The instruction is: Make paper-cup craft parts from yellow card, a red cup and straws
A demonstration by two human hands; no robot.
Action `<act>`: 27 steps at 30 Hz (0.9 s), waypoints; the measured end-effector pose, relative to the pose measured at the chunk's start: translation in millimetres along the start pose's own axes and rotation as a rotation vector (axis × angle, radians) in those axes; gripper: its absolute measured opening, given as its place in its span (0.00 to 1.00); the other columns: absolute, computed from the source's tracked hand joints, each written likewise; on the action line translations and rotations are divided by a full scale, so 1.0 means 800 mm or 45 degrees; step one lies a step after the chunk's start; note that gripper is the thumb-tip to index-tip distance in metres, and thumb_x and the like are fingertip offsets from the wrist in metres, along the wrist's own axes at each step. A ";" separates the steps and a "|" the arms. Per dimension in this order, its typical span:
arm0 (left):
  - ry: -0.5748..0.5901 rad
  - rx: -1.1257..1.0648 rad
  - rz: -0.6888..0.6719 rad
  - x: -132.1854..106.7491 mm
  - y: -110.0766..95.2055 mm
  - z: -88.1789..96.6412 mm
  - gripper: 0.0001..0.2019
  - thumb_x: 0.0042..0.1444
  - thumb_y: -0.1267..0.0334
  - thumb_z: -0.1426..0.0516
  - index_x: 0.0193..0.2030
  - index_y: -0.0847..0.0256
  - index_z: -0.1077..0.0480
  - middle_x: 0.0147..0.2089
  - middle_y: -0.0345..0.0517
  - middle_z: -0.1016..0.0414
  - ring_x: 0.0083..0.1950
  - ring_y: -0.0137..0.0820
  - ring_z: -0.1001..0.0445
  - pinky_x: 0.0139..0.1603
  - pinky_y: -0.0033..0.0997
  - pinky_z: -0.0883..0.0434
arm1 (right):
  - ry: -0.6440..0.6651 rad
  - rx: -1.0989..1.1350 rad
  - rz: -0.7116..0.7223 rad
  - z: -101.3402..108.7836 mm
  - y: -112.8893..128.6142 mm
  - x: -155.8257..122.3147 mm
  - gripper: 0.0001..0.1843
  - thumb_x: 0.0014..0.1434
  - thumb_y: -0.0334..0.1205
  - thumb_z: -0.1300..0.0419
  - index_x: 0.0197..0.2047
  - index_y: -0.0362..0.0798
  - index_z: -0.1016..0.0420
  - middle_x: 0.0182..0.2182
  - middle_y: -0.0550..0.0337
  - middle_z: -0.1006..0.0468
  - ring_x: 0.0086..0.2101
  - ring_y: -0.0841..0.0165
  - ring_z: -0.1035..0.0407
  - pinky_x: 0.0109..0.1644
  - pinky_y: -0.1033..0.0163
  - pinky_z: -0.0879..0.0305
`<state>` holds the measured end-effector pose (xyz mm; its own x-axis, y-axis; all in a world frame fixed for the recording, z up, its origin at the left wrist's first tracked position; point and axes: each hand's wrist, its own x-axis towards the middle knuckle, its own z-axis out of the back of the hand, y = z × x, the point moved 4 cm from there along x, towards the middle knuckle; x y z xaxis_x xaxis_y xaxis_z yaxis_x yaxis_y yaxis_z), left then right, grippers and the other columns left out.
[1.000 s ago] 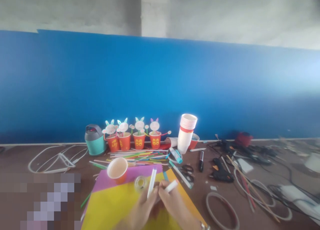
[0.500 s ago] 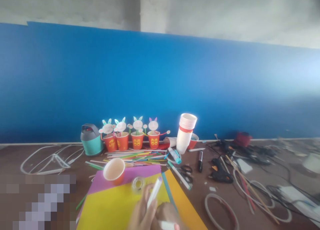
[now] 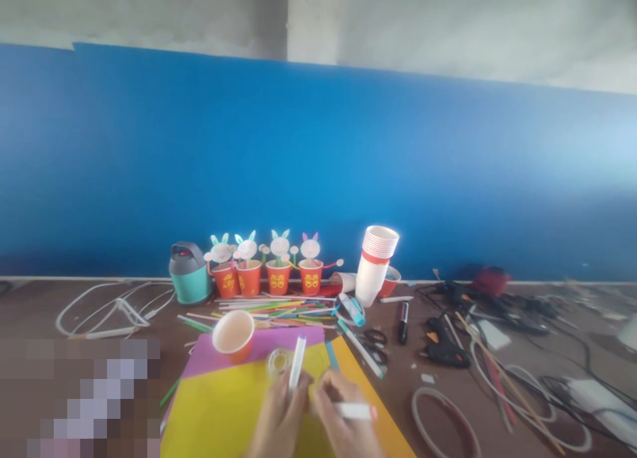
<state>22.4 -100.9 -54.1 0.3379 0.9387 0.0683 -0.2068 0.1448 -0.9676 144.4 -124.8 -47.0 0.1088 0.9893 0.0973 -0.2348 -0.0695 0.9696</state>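
My left hand (image 3: 279,418) is closed around a white marker body (image 3: 297,364) that points up and away over the yellow paper sheet (image 3: 219,411). My right hand (image 3: 343,428) grips a white marker cap with a pink tip (image 3: 355,411), held sideways to the right of the marker. The two hands touch at the bottom of the view. A roll of clear tape (image 3: 279,362) lies just beyond my left hand. An orange paper cup (image 3: 233,335) stands on the purple sheet (image 3: 279,342).
Four orange cups with paper bunnies (image 3: 269,272) line the blue wall beside a teal container (image 3: 188,272). A stack of white cups (image 3: 375,262), coloured straws (image 3: 269,308), scissors (image 3: 373,342), a black marker (image 3: 402,320), a glue gun (image 3: 442,345) and cables (image 3: 522,378) lie to the right.
The right hand, which dropped low half a second ago, has come back up with the cap beside the marker. The marker in my left hand has tilted more upright.
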 end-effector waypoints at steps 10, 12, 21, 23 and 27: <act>0.199 0.647 -0.035 -0.013 0.006 -0.025 0.11 0.59 0.63 0.54 0.39 0.58 0.31 0.34 0.48 0.23 0.34 0.35 0.24 0.34 0.27 0.32 | -0.121 0.126 0.092 0.011 -0.005 0.008 0.26 0.55 0.63 0.48 0.21 0.50 0.44 0.18 0.68 0.45 0.22 0.72 0.50 0.25 0.66 0.50; 0.212 0.679 0.044 -0.013 0.007 -0.027 0.11 0.59 0.63 0.53 0.42 0.56 0.31 0.33 0.47 0.22 0.34 0.35 0.23 0.32 0.26 0.32 | -0.122 0.121 0.120 0.010 -0.005 0.007 0.24 0.57 0.60 0.49 0.22 0.51 0.45 0.18 0.68 0.44 0.22 0.72 0.49 0.25 0.66 0.50; 0.190 0.561 0.053 -0.015 0.011 -0.033 0.15 0.64 0.58 0.56 0.42 0.55 0.30 0.29 0.43 0.22 0.27 0.31 0.25 0.27 0.23 0.33 | -0.163 -0.069 0.068 0.009 -0.002 0.003 0.18 0.61 0.55 0.52 0.27 0.51 0.42 0.21 0.68 0.44 0.23 0.71 0.46 0.26 0.66 0.48; 0.192 0.539 0.005 -0.015 0.012 -0.031 0.16 0.64 0.56 0.57 0.42 0.54 0.29 0.25 0.41 0.25 0.24 0.29 0.28 0.24 0.21 0.36 | -0.152 -0.010 0.049 0.007 -0.003 0.003 0.21 0.61 0.58 0.53 0.26 0.51 0.42 0.21 0.68 0.45 0.23 0.71 0.47 0.26 0.66 0.48; 0.239 0.440 -0.057 -0.012 0.007 -0.027 0.17 0.63 0.52 0.55 0.42 0.56 0.29 0.21 0.36 0.32 0.20 0.26 0.36 0.21 0.21 0.41 | -0.144 0.123 -0.019 0.006 -0.011 0.001 0.23 0.59 0.61 0.50 0.25 0.51 0.42 0.20 0.68 0.47 0.23 0.71 0.49 0.26 0.66 0.47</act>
<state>37.6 -116.0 -65.4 0.5087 0.8604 0.0320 -0.4743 0.3110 -0.8236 150.8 -124.1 -54.2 0.2210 0.9699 0.1020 -0.1385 -0.0723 0.9877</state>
